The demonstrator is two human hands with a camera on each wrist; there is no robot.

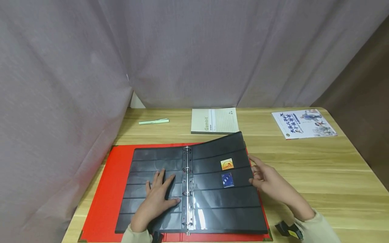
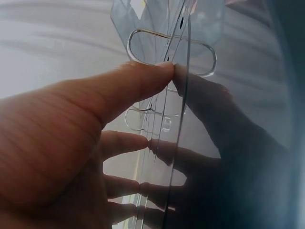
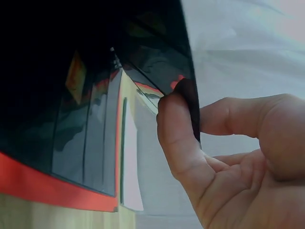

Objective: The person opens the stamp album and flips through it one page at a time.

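Observation:
A red stamp album (image 1: 103, 189) lies spread out on the table, with metal rings (image 2: 209, 55) down its middle. My left hand (image 1: 156, 199) rests on the left black page (image 1: 146, 165), its fingers spread and straight. Between thumb and fingers, my right hand (image 3: 224, 143) pinches the outer edge of the right black page (image 1: 228, 199). That page is lifted and bends upward along its far right side. An orange and yellow stamp (image 1: 227, 164) sits in one of its strips, and a dark blue stamp (image 1: 227, 180) in the strip below.
Behind the album lie a pale green pen (image 1: 154, 121) and a cream notebook (image 1: 214, 120). An illustrated booklet (image 1: 305, 124) is at the back right of the wooden table (image 1: 334, 168). Grey curtains (image 1: 194, 54) hang along the back and left.

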